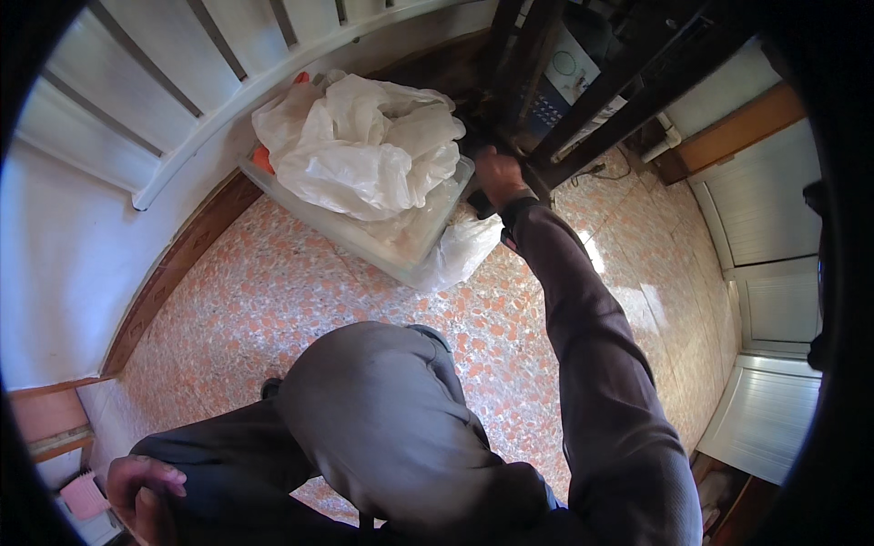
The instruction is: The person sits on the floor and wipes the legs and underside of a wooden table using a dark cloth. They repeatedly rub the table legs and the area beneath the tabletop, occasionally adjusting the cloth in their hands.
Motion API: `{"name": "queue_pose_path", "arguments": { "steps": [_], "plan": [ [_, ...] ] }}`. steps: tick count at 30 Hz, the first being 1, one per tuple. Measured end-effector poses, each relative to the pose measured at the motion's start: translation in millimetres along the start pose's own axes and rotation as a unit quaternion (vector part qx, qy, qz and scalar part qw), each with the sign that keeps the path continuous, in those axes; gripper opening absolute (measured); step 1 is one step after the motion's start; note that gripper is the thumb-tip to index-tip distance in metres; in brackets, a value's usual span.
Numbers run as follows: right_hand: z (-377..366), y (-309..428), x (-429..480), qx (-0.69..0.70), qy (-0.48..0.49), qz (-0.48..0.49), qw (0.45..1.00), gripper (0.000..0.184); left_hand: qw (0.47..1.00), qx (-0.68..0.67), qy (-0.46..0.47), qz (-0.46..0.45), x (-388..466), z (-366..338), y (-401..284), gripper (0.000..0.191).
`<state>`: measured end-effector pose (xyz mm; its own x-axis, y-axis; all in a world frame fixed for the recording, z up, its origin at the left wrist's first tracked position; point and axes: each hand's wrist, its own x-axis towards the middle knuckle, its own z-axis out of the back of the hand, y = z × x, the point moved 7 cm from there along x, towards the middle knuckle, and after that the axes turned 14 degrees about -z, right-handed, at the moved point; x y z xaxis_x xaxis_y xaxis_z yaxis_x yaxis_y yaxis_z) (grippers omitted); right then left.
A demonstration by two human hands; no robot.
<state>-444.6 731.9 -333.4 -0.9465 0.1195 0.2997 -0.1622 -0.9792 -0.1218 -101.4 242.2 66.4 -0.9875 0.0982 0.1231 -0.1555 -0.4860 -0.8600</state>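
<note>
My right hand (498,176) reaches forward beside a translucent plastic bin (355,228). Its fingers point into a dark corner and are mostly hidden, so what it touches cannot be made out. Crumpled white plastic bags (369,150) are heaped in the bin, with something orange (262,160) at its left corner. Another thin plastic bag (461,252) lies on the floor between the bin and my right wrist. At the lower left, my left hand (145,495) hovers by my leg, fingers loosely curled, thumb apart, nothing visible in it.
Dark posts (587,116) of a frame rise just right of my right hand, with a printed box (563,82) behind them. A white slatted panel (136,82) lines the left wall. White cabinet doors (758,198) stand to the right, above the speckled tile floor (273,286).
</note>
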Motion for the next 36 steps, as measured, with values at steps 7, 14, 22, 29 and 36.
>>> {"name": "queue_pose_path", "arguments": {
  "steps": [7,14,22,29,36],
  "plan": [
    [17.0,-8.4,-21.2,0.042,-0.017,0.031,0.998,0.013,0.998,-0.001,-0.057,-0.007,-15.3,9.7,25.2,0.036],
    [23.0,-46.8,-57.4,0.014,0.067,-0.002,0.998,0.016,0.996,0.0,-0.083,-0.021,-21.8,11.8,21.5,0.033],
    [38.4,-86.4,-133.1,-0.005,0.13,-0.075,0.989,0.017,0.994,0.079,-0.074,-0.024,-26.3,17.3,21.9,0.02],
    [76.4,-135.0,-154.8,0.319,0.141,-0.201,0.915,0.033,0.995,0.024,-0.102,-0.007,-30.0,17.3,25.9,0.022],
    [115.6,-103.6,-106.1,0.379,0.053,-0.227,0.895,0.032,0.988,-0.094,-0.122,-0.012,-31.5,13.2,24.8,0.032]
  ]
}}
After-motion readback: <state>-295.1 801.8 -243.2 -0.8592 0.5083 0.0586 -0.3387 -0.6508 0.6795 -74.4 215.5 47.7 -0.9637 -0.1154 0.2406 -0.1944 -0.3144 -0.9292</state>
